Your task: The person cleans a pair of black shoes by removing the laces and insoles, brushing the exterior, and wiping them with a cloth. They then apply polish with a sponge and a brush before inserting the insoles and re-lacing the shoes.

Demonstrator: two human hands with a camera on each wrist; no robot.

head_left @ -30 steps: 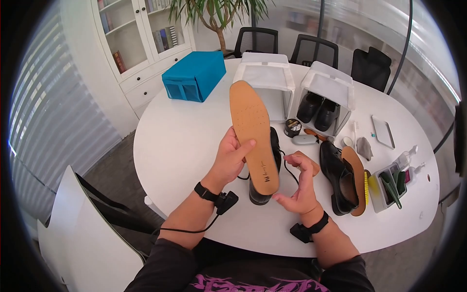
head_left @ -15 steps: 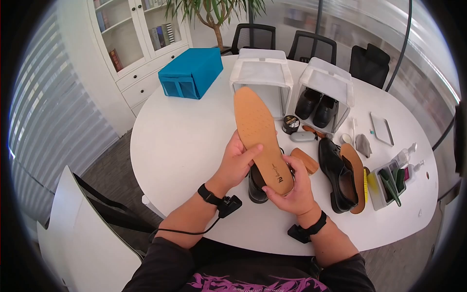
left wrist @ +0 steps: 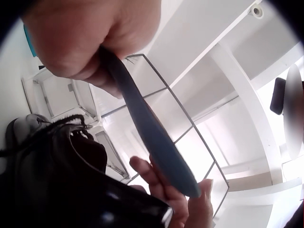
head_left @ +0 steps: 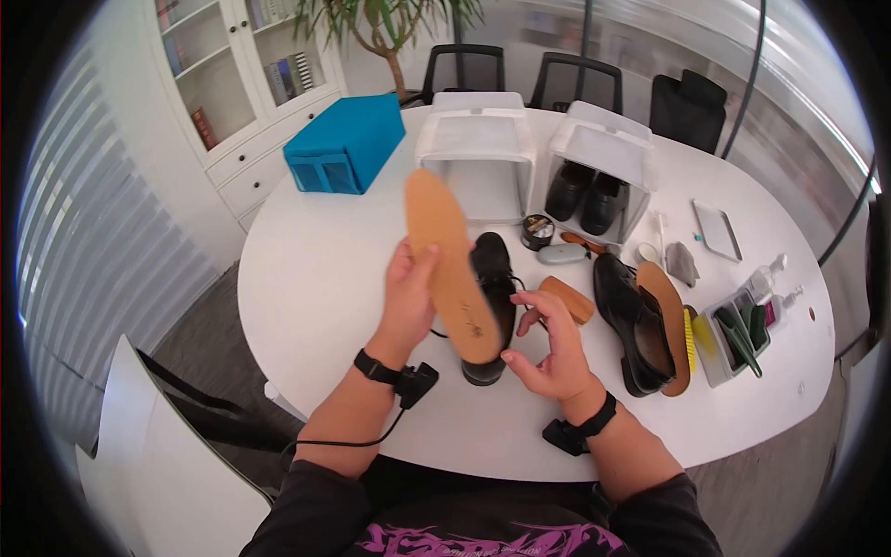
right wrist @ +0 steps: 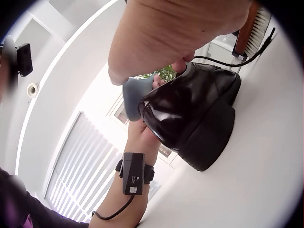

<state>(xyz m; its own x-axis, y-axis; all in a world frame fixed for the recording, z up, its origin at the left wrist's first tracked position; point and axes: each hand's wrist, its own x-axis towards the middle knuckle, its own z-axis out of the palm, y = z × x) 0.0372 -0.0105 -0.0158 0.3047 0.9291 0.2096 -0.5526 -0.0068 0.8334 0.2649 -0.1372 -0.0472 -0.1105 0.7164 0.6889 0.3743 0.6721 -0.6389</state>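
My left hand (head_left: 404, 295) grips a tan insole (head_left: 444, 255) by its left edge, thumb on the tan top face. The insole slants with its toe end up and away, its lettered heel end towards me; a blue-grey underside (left wrist: 149, 126) shows in the left wrist view. Below it a black lace-up shoe (head_left: 492, 258) stands on the table, partly hidden by the insole, laces loose. My right hand (head_left: 561, 364) is beside the shoe's heel, fingers spread and loosely bent, thumb tip close to the insole's heel end. In the right wrist view the shoe's glossy heel (right wrist: 183, 114) is near that hand.
On the right of the white table (head_left: 306, 269) are a wooden-backed brush (head_left: 568, 299), the other black shoe (head_left: 631, 325), another insole (head_left: 670, 316) and a caddy (head_left: 733, 339) of supplies. Behind stand white shoe boxes (head_left: 473, 125), one holding black shoes, and a blue box (head_left: 348, 144).
Half a second ago my right hand held the insole's heel end; now it has let go. My left hand has carried the insole leftward, uncovering more of the shoe.
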